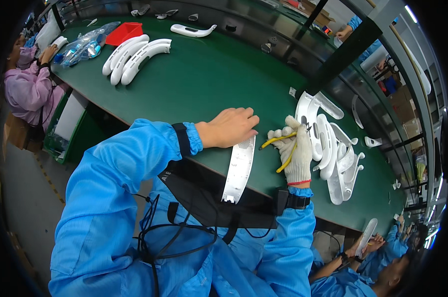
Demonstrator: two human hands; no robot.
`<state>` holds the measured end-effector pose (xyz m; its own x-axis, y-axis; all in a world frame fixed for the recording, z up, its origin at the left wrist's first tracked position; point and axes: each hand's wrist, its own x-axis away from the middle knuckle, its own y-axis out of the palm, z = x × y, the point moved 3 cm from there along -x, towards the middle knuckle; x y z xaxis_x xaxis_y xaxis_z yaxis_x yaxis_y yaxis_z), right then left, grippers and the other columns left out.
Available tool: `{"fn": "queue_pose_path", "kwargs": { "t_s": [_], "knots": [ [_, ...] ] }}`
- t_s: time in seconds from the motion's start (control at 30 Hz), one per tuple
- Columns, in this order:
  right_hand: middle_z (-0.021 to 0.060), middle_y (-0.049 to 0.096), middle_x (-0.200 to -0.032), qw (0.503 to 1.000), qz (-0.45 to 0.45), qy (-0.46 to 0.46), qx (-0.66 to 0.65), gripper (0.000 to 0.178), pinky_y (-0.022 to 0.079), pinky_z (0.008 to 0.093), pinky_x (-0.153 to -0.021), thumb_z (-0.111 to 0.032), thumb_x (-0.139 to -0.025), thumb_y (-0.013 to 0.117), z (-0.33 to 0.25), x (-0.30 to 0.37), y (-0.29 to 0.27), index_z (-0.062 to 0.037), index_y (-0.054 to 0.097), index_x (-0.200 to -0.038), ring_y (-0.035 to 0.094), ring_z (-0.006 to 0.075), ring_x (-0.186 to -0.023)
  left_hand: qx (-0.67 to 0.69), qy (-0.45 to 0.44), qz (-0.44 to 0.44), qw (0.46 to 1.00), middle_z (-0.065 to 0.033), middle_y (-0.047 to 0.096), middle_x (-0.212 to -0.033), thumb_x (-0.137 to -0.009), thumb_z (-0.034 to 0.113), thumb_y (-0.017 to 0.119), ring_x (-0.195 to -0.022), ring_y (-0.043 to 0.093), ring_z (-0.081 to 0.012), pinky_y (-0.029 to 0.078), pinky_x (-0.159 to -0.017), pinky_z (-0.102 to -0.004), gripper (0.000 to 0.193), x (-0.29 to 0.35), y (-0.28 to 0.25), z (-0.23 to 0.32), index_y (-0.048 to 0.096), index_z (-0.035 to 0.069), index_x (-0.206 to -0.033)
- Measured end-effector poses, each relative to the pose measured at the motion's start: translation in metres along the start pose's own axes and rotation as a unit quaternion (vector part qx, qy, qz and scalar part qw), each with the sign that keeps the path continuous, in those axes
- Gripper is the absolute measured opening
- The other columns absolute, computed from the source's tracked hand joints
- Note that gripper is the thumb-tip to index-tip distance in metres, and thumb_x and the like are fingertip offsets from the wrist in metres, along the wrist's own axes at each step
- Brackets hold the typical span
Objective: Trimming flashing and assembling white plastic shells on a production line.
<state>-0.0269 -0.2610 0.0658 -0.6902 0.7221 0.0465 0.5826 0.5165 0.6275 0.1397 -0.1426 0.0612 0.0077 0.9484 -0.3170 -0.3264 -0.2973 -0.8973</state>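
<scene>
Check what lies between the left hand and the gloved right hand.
Head view: green tabletop, with yellow handles jutting from the right hand toward the left hand and its white part.

A green table sweeps across the room, its edges bowed by the lens. A dark ledge runs along its far side, where a thick black post rises at a slant. Grey floor shows at the left, marked with a yellow dashed line. A green bin sits beneath the table's left edge. Brown boxes stand beyond the metal frame at right; white tube lights shine overhead.
</scene>
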Motion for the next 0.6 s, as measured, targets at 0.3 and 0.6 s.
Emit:
{"fn": "queue_pose_path", "kwargs": {
  "t_s": [0.3,0.6],
  "knots": [
    [0.0006,0.043,-0.070,0.996,0.046,-0.015,0.081,0.040,0.052,0.0426,-0.064,-0.034,-0.109,0.039,-0.001,0.029,0.012,-0.0003,0.059,-0.110,0.046,0.0164,-0.062,0.117,-0.055,-0.017,0.991,-0.0127,0.061,-0.093,-0.091,0.016,0.062,-0.090,0.063,-0.0331,0.050,-0.079,-0.0445,0.013,0.016,-0.003,0.007,0.063,0.005,-0.098],
    [0.0037,0.046,-0.065,0.988,0.033,-0.069,0.135,0.034,0.049,0.0354,-0.053,-0.025,-0.108,0.044,0.009,0.047,0.075,0.0054,0.059,-0.104,0.048,0.0160,-0.054,0.127,-0.053,-0.058,0.989,-0.0138,0.063,-0.091,-0.088,0.014,0.064,-0.086,0.064,-0.0354,0.050,-0.076,-0.0465,0.011,0.012,0.002,0.019,0.063,0.005,-0.094]
  ]
}}
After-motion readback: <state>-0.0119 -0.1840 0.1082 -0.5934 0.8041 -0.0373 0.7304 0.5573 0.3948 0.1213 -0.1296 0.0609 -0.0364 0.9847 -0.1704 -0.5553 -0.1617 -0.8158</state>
